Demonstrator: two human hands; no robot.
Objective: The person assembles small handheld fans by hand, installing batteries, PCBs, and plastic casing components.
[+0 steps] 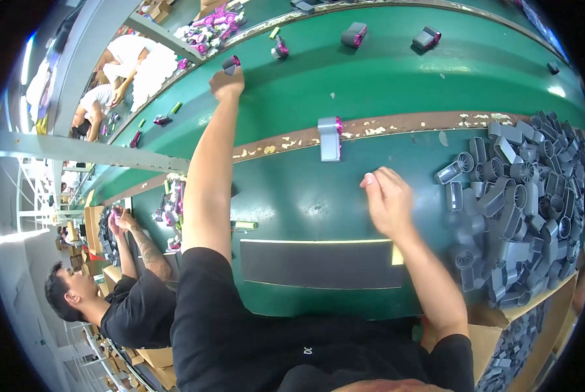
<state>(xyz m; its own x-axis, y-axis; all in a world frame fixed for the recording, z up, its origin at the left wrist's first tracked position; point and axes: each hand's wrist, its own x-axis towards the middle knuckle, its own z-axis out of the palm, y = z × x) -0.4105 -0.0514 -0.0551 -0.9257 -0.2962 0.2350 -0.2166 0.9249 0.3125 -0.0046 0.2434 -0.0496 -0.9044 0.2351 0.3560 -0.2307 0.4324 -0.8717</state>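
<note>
My left arm stretches far out over the green conveyor belt (pixel 292 91). At its end, my left hand (pixel 227 83) is closed on a small grey housing with a magenta end (pixel 231 64). My right hand (pixel 389 199) hovers above the green worktable (pixel 312 206), its fingers curled in; nothing shows in it. Beyond that hand, a grey housing with magenta fittings (pixel 330 138) lies across the worn brown ledge. A dark rectangular mat (pixel 318 264) with a yellow edge lies on the table near my body.
Grey plastic housings (pixel 521 202) are heaped at the right, above a cardboard box (pixel 547 320) holding more. Several grey-magenta parts, including one housing (pixel 354 34), ride the belt. A co-worker (pixel 129 294) handles parts at the left. A metal post and crossbar (pixel 90 149) stand near the belt.
</note>
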